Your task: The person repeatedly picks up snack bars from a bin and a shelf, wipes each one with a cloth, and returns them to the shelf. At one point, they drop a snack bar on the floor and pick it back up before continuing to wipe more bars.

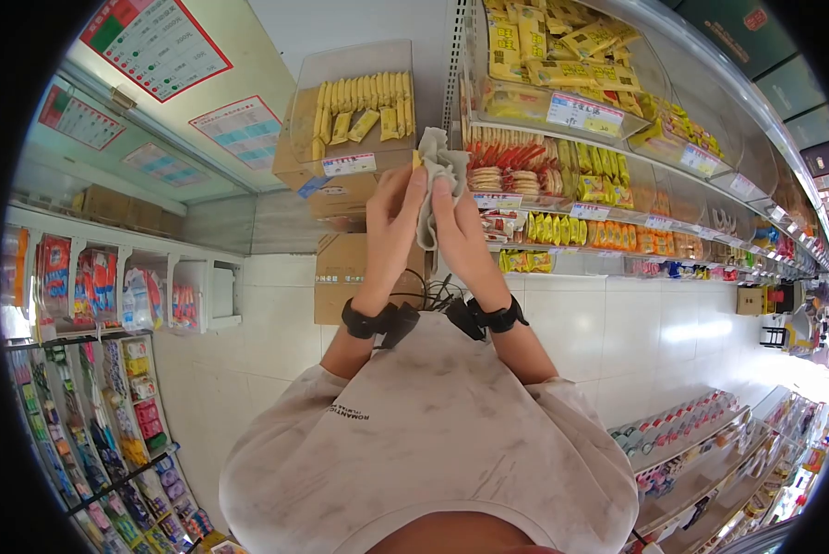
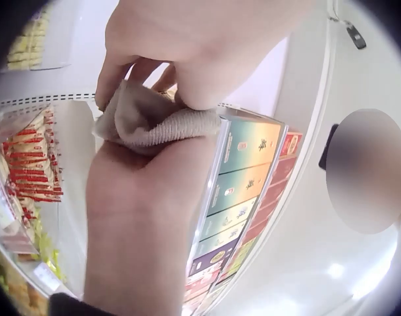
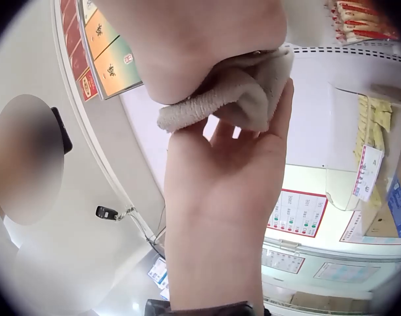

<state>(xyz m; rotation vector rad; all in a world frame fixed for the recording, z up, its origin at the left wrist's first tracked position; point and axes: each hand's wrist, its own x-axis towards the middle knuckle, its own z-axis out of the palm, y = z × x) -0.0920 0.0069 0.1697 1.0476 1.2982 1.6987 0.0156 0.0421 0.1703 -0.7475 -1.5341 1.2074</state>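
Observation:
A grey cloth (image 1: pixel 430 220), bunched and folded, is held between my two hands in front of the chest. My left hand (image 1: pixel 396 208) grips its left side, with the thumb along the folds. From the other side my right hand (image 1: pixel 458 217) pinches the cloth, thumb laid on top. Ribbed folds of the cloth (image 2: pixel 177 128) show between the hands in the left wrist view. The right wrist view shows a thick rolled edge of the cloth (image 3: pixel 203 102). A sliver of yellow shows beside the left fingers in the head view.
Just beyond the hands stands a clear bin (image 1: pixel 354 60) of yellow packets on a cardboard box (image 1: pixel 290 152). Snack shelves (image 1: pixel 562 198) run along the right. A display rack (image 1: pixel 110 415) stands at left, and another carton (image 1: pixel 341 268) is below the forearms.

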